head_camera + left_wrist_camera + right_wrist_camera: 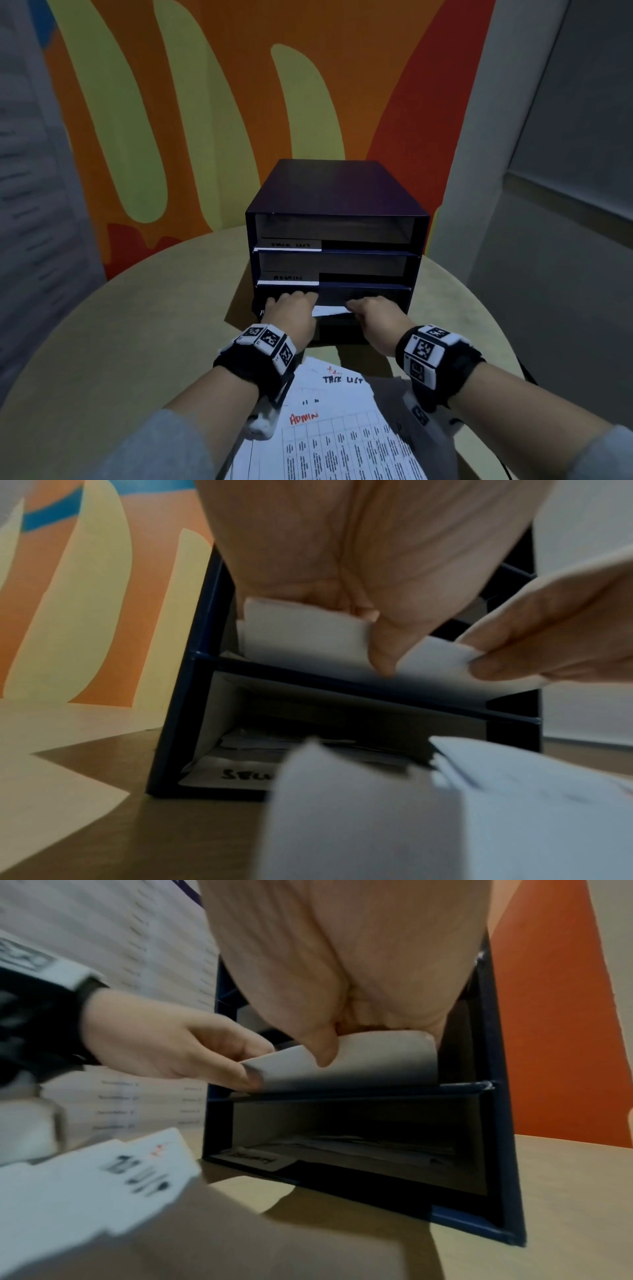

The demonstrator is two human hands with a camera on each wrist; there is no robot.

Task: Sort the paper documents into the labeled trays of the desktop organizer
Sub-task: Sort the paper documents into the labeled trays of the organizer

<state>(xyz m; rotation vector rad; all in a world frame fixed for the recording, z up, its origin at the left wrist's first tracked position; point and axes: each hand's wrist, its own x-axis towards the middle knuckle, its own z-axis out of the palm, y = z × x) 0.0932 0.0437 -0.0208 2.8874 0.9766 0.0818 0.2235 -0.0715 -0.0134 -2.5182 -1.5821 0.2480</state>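
Feeding the sheet (329, 310) into the organizer (337, 219)'s third tray: left hand (291, 305) and right hand (371, 310) both pinch its near edge, so I'd keep it flat and slide slow.

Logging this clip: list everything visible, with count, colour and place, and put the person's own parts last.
Desktop organizer: one, dark blue, four stacked trays, at the table's far side.
Tray labels: two readable, white, TASK LIST on the top tray, ADMIN on the second.
Held sheet: one, white, entering the third tray.
Paper pile: several white sheets, marked TASK LIST and ADMIN, on the table's near edge.
Table: one, round, beige.
Wall mural: orange, red, yellow-green.
Wristbands: two, black with white markers.
Left hand: pinches the sheet.
Right hand: pinches the sheet.
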